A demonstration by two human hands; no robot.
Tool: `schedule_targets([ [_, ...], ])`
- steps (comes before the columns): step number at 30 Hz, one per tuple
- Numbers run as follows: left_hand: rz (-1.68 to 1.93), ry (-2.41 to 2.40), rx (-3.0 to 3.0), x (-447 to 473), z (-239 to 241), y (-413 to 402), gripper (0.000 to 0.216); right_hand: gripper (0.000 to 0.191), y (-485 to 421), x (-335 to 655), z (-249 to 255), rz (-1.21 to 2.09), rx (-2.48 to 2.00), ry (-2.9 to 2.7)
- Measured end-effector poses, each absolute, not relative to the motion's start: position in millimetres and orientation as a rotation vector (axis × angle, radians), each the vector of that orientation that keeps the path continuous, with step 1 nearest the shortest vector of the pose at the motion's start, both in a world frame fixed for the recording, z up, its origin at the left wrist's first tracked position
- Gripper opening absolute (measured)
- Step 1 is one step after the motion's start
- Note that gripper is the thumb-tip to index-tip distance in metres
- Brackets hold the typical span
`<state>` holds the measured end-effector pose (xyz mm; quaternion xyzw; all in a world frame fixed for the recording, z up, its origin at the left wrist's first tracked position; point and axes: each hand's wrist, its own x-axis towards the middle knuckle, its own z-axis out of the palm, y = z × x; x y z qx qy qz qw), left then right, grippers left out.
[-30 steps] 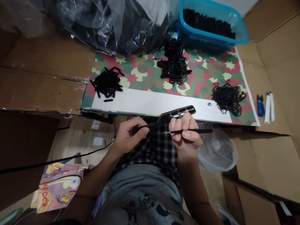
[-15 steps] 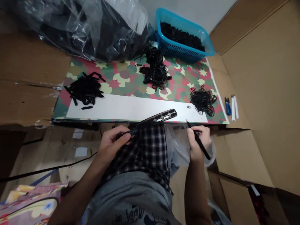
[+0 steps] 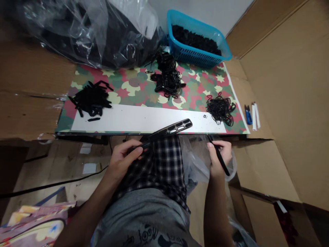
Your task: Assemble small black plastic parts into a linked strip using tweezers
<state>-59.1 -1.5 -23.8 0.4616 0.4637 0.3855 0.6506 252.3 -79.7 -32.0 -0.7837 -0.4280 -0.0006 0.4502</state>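
Camouflage-patterned tabletop (image 3: 131, 91), blue basket (image 3: 196, 57) at far right.
Left hand (image 3: 124, 155) grips a slotted black part (image 3: 163, 131) over the near edge; right hand (image 3: 225, 151), well apart, holds a slim black tool (image 3: 221, 160).

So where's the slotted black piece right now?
In the head view, the slotted black piece is near the middle, held in the left hand, its far end overlapping the white strip in the picture.
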Motion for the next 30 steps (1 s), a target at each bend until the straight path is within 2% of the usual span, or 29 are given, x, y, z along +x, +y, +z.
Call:
schedule_targets([
  [4, 0.898, 1.012, 1.069, -61, -23, -1, 0.017, 0.029, -86, 260, -26, -0.049, -1.935, -1.107],
  [7, 0.904, 1.022, 1.100, -62, -22, -1, 0.017, 0.023, -85, 259, -21, -0.070, -1.771, -1.097],
  [10, 0.927, 1.052, 1.149, -59, -18, -3, 0.017, 0.016, -77, 238, -17, 0.101, -1.438, -1.073],
  [14, 0.998, 1.099, 1.251, -54, -8, -7, 0.014, 0.016, -62, 184, -4, 0.422, -1.128, -1.225],
  [19, 1.095, 1.082, 1.460, -53, 2, -6, 0.009, 0.023, -48, 134, 14, 0.564, -1.016, -1.492],
  [30, 1.173, 1.045, 1.704, -58, -2, -1, 0.007, 0.022, -45, 129, 10, 0.648, -1.026, -1.670],
])
